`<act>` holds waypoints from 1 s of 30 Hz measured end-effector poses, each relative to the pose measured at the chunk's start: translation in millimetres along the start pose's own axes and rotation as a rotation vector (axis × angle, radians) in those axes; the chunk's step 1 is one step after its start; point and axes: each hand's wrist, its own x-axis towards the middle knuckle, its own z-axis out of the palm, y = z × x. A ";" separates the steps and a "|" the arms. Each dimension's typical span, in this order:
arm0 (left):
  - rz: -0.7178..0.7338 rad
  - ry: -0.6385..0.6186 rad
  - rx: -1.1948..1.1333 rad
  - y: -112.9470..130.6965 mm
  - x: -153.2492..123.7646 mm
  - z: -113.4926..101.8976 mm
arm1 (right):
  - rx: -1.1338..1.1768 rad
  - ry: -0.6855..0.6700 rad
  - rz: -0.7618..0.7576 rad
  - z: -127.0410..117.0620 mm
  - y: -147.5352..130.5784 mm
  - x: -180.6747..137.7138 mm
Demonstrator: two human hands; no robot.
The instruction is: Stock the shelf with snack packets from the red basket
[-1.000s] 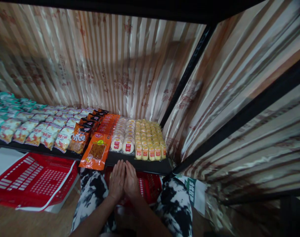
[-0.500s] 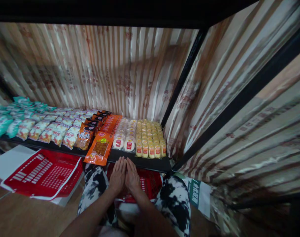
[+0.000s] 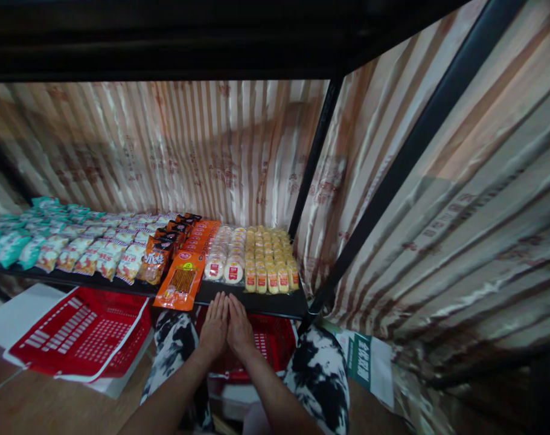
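Observation:
My left hand (image 3: 214, 326) and my right hand (image 3: 239, 328) lie side by side, fingers stretched forward and palms down or turned inward, at the front edge of the black shelf (image 3: 252, 302). Neither holds anything. Just left of the fingertips is an orange snack packet (image 3: 183, 281) that juts over the shelf edge. Beyond the hands sit rows of round white packaged cakes (image 3: 224, 270) and, to their right, yellow packaged cakes (image 3: 271, 279).
White snack bags (image 3: 103, 257) and teal bags (image 3: 19, 244) fill the shelf's left. A red basket (image 3: 84, 332) stands on the floor at left; another red basket (image 3: 275, 341) is under the shelf. A black post (image 3: 315, 163) rises at right before striped sheeting (image 3: 202, 145).
The camera view has tilted up slightly, so the shelf and goods sit a little lower in the picture. Both hands keep the same pose at the shelf edge.

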 end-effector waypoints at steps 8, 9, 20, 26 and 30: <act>0.031 -0.114 -0.044 -4.8 4.3 -10.8 | -0.009 -0.008 0.031 0.6 -2.7 0.9; 0.024 -0.118 -0.046 -4.9 4.7 -11.9 | -0.008 -0.007 0.032 0.7 -2.7 1.0; 0.022 -0.150 -0.081 -7.2 8.0 -22.1 | -0.034 -0.016 0.034 -3.7 -7.3 2.4; 0.007 -0.110 -0.157 -9.5 9.3 -23.6 | -0.032 -0.021 0.010 -9.6 -6.1 6.7; -0.141 -0.101 -0.243 -6.1 21.8 -31.6 | 0.024 -0.042 -0.014 -25.4 -9.1 14.9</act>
